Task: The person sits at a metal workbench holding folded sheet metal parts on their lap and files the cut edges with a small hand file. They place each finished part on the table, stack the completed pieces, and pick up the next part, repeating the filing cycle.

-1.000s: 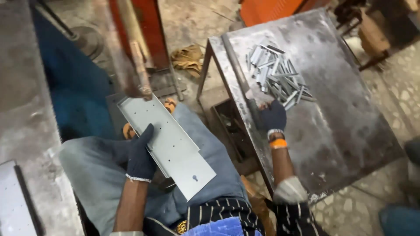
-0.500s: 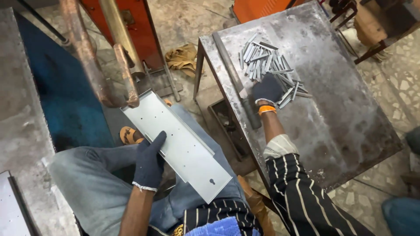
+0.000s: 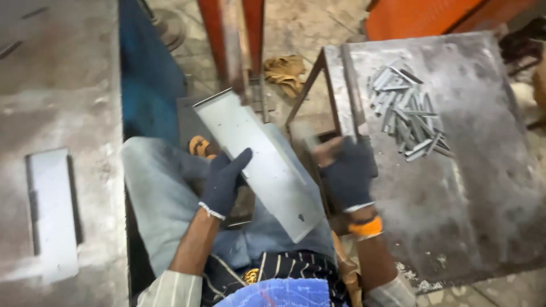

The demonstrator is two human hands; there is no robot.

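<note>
The person sits with a long grey metal plate (image 3: pixel 259 162) lying across the lap, over the blue jeans (image 3: pixel 165 199); the plate runs slanted from the upper left to the lower right, and small holes are visible near its lower end. The left hand (image 3: pixel 223 181), in a dark blue glove, holds the plate at its left long edge; the thumb lies on the top face and the fingers are closed around the edge below. The right hand (image 3: pixel 348 170), also in a dark glove with an orange cuff at the wrist, is just beside the right edge of the plate, at the near corner of the steel table (image 3: pixel 483 199); its fingers are curled, but the picture is blurred there and I cannot tell if they hold anything. On the table, well apart from the right hand, lies a pile of short metal strips (image 3: pixel 406 113). Behind the plate stands a red machine frame (image 3: pixel 230 40); on the floor near it lies a crumpled yellow glove (image 3: pixel 286 71).
</note>
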